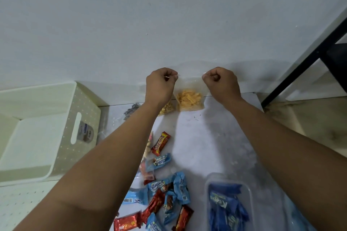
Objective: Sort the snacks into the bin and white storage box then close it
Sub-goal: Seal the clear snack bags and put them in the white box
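Observation:
A clear plastic bag of orange snack sticks (190, 99) hangs upright in front of the wall. My left hand (160, 84) pinches its top left corner and my right hand (221, 84) pinches its top right corner, both held up at the same height. The white storage box (56, 122) stands open at the left, and its inside looks bare. At the lower right, a clear plastic bin (208, 184) holds dark blue snack packs. Red and light blue wrapped snack bars (167, 199) lie scattered on the table between my forearms.
A second clear bag of yellowish snacks (166, 108) sits behind my left wrist. A white dotted lid (16, 204) lies flat at the lower left. A black metal frame (304, 58) rises at the right against the wall. The marble table top (206, 137) shows in the middle.

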